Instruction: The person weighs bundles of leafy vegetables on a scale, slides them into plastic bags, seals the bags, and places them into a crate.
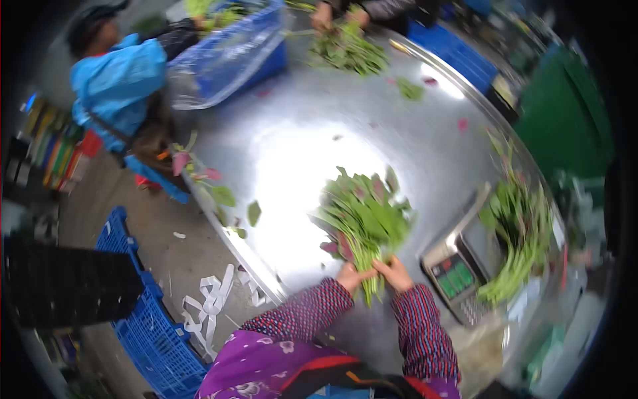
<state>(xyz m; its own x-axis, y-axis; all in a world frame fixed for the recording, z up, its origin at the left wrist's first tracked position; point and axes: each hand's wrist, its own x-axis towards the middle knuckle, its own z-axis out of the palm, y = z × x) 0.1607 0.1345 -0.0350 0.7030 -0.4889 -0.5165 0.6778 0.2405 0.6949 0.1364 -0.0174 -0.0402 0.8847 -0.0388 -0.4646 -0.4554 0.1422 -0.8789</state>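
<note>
A bunch of leafy greens (pixel 372 213), some leaves reddish purple, lies over the metal table with its stems toward me. My left hand (pixel 350 276) is closed round the stems from the left. From the right, my right hand (pixel 395 273) grips the same stems, and the two hands nearly meet. Just right of my right hand stands a digital scale (pixel 455 276) with a green display. A second heap of greens (pixel 518 233) rests beyond the scale, along the table's right side.
The metal table (pixel 292 126) carries scattered leaves. A plastic-lined blue crate (pixel 232 60) stands far left, near a person in blue (pixel 123 80). Another person's hands (pixel 339 16) hold greens at the far edge. A blue basket (pixel 156 339) and white strips (pixel 211 306) are on the floor.
</note>
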